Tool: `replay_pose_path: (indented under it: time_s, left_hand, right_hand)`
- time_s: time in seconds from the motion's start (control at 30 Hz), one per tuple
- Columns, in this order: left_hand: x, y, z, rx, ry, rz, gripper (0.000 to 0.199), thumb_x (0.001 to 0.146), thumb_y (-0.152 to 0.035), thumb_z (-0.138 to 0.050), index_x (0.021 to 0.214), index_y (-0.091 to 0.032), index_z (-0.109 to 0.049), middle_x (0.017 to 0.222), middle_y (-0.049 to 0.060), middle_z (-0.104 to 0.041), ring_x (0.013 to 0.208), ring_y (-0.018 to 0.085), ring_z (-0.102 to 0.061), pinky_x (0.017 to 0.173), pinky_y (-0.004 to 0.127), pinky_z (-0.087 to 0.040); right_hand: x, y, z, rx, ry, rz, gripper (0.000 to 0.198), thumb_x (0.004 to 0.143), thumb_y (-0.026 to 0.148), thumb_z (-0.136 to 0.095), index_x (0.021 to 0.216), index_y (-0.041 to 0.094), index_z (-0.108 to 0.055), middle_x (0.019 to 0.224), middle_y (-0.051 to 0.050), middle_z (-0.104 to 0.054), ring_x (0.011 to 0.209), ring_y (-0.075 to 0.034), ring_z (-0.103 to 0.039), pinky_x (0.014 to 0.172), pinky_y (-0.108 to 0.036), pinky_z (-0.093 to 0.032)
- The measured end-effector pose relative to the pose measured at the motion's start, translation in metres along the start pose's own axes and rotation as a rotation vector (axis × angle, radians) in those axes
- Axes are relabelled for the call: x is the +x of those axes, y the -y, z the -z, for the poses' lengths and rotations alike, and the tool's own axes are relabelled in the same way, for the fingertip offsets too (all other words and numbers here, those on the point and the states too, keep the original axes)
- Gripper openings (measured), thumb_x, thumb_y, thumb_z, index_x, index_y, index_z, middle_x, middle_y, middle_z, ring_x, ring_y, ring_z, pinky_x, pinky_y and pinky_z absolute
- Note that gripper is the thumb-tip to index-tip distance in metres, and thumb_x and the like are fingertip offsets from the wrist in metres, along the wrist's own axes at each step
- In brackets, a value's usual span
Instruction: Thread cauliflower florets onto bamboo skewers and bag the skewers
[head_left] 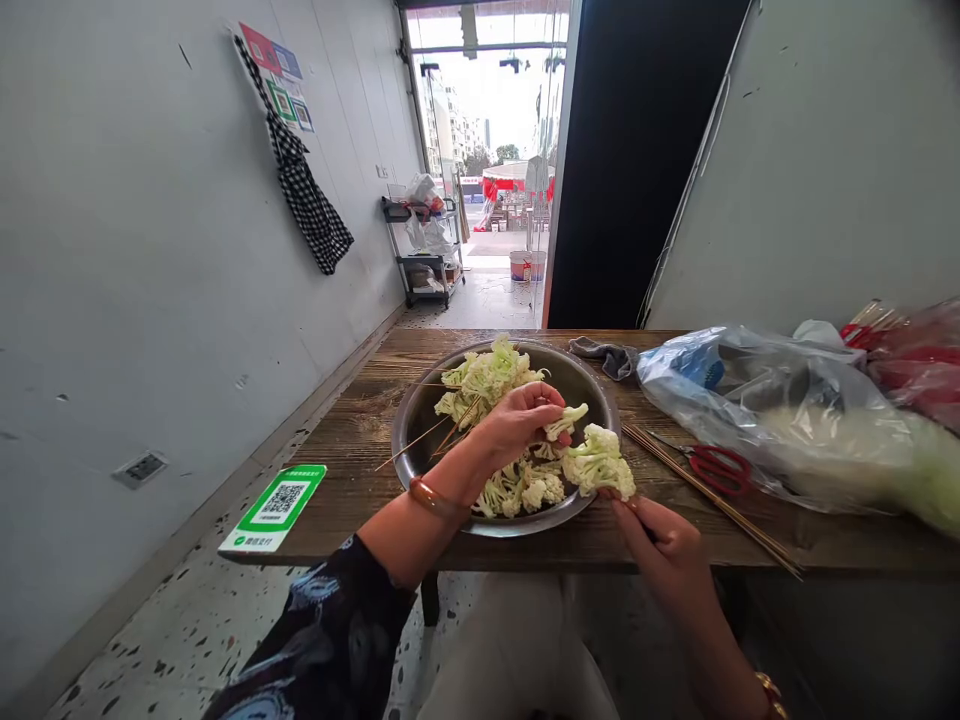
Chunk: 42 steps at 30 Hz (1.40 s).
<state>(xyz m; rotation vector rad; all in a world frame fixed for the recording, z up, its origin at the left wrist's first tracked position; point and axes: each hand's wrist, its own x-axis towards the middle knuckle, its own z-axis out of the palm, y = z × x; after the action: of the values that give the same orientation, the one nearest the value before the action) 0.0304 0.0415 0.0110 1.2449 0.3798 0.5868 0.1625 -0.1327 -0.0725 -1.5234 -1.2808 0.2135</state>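
Your left hand [519, 418] pinched a small cauliflower floret [573, 417] over the metal bowl [525, 526]. Your right hand [666, 535] grasped a larger cauliflower cluster [598, 462] near the bamboo skewers [712, 502].

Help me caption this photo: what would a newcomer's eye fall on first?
Probably the metal bowl of pale cauliflower mid-table, with the left hand holding a small floret over it and the right hand a larger piece at its right edge. Next, the green QR-code card at the table's left end and the red-handled scissors right of the bowl.
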Motion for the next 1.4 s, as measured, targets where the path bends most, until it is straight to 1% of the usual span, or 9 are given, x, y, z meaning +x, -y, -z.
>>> replay_pose_path:
  time_s: [0.17,0.67,0.73,0.9,1.0,1.07,1.27,1.33,1.4]
  left_hand:
    - [0.001,0.005,0.002,-0.027,-0.023,0.005,0.031,0.065,-0.032,-0.079,0.075,-0.014,-0.055,0.063,0.001,-0.062,0.051,0.012,-0.06,0.05,0.023,-0.042]
    - [0.006,0.008,-0.004,-0.02,-0.025,0.036,0.029,0.061,-0.029,-0.079,0.069,-0.013,-0.055,0.059,-0.001,-0.06,0.049,0.01,-0.057,0.048,0.022,-0.041]
    - [0.006,0.008,-0.004,-0.001,-0.033,0.038,0.028,0.061,-0.028,-0.078,0.069,-0.013,-0.055,0.059,-0.001,-0.059,0.048,0.009,-0.056,0.047,0.021,-0.038]
    - [0.005,0.006,-0.002,0.132,-0.076,0.046,0.023,0.065,-0.028,-0.073,0.072,-0.013,-0.058,0.061,-0.001,-0.057,0.048,0.006,-0.053,0.044,0.019,-0.024]
    - [0.005,0.003,-0.001,0.198,-0.073,0.023,0.022,0.065,-0.029,-0.072,0.071,-0.012,-0.059,0.058,-0.003,-0.051,0.047,0.004,-0.043,0.045,0.02,-0.02]
    - [0.004,0.0,-0.001,0.237,-0.057,0.002,0.021,0.065,-0.029,-0.072,0.07,-0.012,-0.06,0.056,-0.004,-0.048,0.048,0.004,-0.038,0.047,0.02,-0.022]
    - [0.003,-0.002,-0.001,0.267,-0.018,-0.076,0.021,0.065,-0.03,-0.072,0.071,-0.012,-0.062,0.062,-0.001,-0.052,0.058,0.007,-0.042,0.053,0.021,-0.029]
    - [0.004,0.0,-0.001,0.246,-0.026,-0.072,0.022,0.064,-0.03,-0.072,0.07,-0.012,-0.062,0.063,-0.001,-0.052,0.059,0.007,-0.043,0.055,0.021,-0.03]
    - [0.005,0.003,-0.001,0.223,-0.016,-0.044,0.022,0.064,-0.03,-0.074,0.069,-0.012,-0.062,0.062,-0.001,-0.052,0.058,0.007,-0.042,0.055,0.022,-0.03]
  right_hand:
    - [0.001,0.003,0.001,0.0,0.008,0.029,0.041,0.09,0.034,-0.051,0.054,0.021,-0.036,0.053,0.005,-0.035,0.049,-0.009,-0.036,0.048,-0.021,-0.029]
    - [-0.001,0.003,-0.001,0.046,0.014,-0.089,0.04,0.09,0.039,-0.053,0.056,0.02,-0.043,0.056,0.004,-0.038,0.054,-0.01,-0.036,0.05,-0.022,-0.029]
    - [-0.001,0.003,-0.002,0.061,0.013,-0.118,0.039,0.089,0.04,-0.053,0.057,0.02,-0.044,0.056,0.004,-0.038,0.054,-0.01,-0.037,0.051,-0.023,-0.029]
    - [-0.001,0.005,-0.005,0.111,-0.004,-0.209,0.045,0.087,0.043,-0.057,0.053,0.02,-0.039,0.053,0.005,-0.035,0.052,-0.01,-0.034,0.05,-0.023,-0.027]
    - [-0.001,0.008,-0.005,0.19,0.032,-0.274,0.044,0.086,0.046,-0.058,0.054,0.019,-0.046,0.053,0.005,-0.035,0.051,-0.009,-0.034,0.048,-0.023,-0.026]
    - [-0.001,0.009,-0.004,0.249,0.065,-0.31,0.041,0.086,0.047,-0.059,0.058,0.018,-0.052,0.053,0.005,-0.037,0.051,-0.009,-0.034,0.047,-0.023,-0.026]
    - [0.002,0.01,0.001,0.386,0.116,-0.368,0.038,0.085,0.052,-0.059,0.071,0.016,-0.064,0.053,0.004,-0.039,0.05,-0.01,-0.036,0.047,-0.023,-0.028]
    - [0.002,0.011,0.0,0.418,0.119,-0.378,0.038,0.085,0.052,-0.059,0.077,0.016,-0.067,0.054,0.004,-0.04,0.05,-0.01,-0.037,0.047,-0.023,-0.029]
    - [0.002,0.012,-0.003,0.435,0.097,-0.384,0.039,0.084,0.053,-0.06,0.077,0.016,-0.068,0.054,0.004,-0.04,0.05,-0.01,-0.036,0.046,-0.023,-0.028]
